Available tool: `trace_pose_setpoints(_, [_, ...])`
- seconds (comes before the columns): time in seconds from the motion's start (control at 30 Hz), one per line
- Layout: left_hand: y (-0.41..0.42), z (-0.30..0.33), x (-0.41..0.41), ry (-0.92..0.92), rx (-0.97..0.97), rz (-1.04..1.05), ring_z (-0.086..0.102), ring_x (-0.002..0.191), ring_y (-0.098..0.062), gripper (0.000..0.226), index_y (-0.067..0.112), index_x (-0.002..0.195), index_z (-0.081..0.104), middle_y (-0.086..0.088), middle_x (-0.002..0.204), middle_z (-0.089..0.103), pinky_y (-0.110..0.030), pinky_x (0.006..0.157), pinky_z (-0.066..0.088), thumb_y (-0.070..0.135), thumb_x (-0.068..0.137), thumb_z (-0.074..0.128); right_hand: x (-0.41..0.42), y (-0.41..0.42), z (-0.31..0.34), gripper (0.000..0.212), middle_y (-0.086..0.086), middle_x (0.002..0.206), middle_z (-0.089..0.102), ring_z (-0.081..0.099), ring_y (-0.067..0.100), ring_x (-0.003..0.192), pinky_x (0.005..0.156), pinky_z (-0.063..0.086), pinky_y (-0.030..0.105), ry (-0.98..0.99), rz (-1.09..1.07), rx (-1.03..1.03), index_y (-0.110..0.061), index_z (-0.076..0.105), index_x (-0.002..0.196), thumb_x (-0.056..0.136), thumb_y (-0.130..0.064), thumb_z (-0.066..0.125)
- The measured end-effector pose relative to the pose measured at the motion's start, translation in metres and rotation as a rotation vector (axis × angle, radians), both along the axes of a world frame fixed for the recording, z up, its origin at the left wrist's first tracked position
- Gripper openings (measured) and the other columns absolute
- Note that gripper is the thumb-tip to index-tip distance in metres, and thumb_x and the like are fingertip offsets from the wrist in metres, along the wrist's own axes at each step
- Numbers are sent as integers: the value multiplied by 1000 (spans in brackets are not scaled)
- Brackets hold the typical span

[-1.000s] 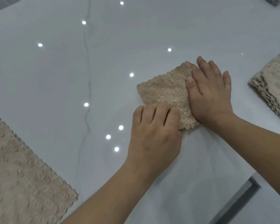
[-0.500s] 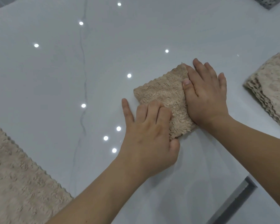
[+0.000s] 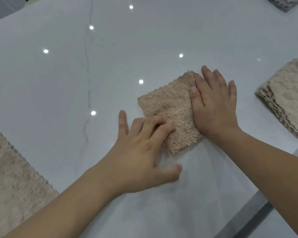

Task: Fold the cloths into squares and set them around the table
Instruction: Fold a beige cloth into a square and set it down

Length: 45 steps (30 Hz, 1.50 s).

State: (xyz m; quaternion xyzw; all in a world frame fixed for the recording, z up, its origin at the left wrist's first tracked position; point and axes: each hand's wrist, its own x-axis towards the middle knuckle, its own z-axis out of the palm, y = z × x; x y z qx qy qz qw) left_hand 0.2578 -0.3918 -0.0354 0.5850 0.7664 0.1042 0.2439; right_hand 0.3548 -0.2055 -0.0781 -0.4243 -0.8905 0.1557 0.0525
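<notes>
Unfolded beige cloth (image 3: 12, 182) at left edge of white glossy surface (image 3: 58, 86), left hand (image 3: 141, 152) fingers spread, tips resting on folded beige cloth square (image 3: 169, 110), right hand (image 3: 213, 103) flat, pressing its right side, cloth stack (image 3: 286, 98) far right

A small beige fluffy cloth (image 3: 169, 107) lies flat on the white table (image 3: 58, 86), folded into a rough square turned like a diamond, its scalloped edge facing up-left. A stack of folded beige cloths (image 3: 289, 97) sits at the right edge; an unfolded beige cloth (image 3: 12, 182) lies spread at lower left
</notes>
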Motion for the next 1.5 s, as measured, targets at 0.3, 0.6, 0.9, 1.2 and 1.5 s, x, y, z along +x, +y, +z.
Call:
trace_pose_setpoints(0.3, [26, -35, -12, -18, 220, 107, 30, 100, -6, 22, 43, 100, 49, 23, 101, 35, -25, 101, 7, 59, 89, 41, -1, -1, -2, 47, -8, 161, 16, 5, 14, 149, 119, -4, 47, 6, -3, 14, -30, 28, 149, 103, -36, 23])
trace_pose_setpoints(0.6, [15, -32, -14, 64, 185, -28, 34, 109, -12, 43, 34, 117, 48, 11, 117, 42, -39, 108, 9, 61, 84, 47, 1, 0, -3, 47, -7, 160, 17, 6, 15, 148, 119, -4, 47, 19, 14, 32, -30, 29, 149, 103, -37, 23])
trace_pose_setpoints(0.9, [17, -4, -22, -71, 125, 67, 29, 121, -10, 63, 42, 129, 41, 16, 122, 31, -32, 107, 11, 78, 79, 34, 1, 0, -4, 44, -7, 157, 26, 12, 13, 147, 120, -3, 43, 102, 1, 32, -27, 38, 145, 102, -37, 31])
trace_pose_setpoints(1.2, [80, -13, -36, 223, 39, 381, 42, 79, -25, 28, 12, 81, 42, -2, 74, 40, -33, 64, 31, 35, 97, 40, 1, -2, -4, 28, 3, 104, 49, 43, 22, 101, 94, 30, 34, 275, -87, 152, -15, 55, 92, 95, -41, 44])
trace_pose_setpoints(1.5, [38, -9, -27, 136, -33, 275, 44, 66, -24, 26, 13, 96, 32, 3, 71, 40, -34, 56, 29, 37, 103, 40, 11, -24, 9, 32, -1, 89, 58, 55, 24, 77, 68, 41, 36, 113, 55, 107, -16, 51, 96, 100, -44, 35])
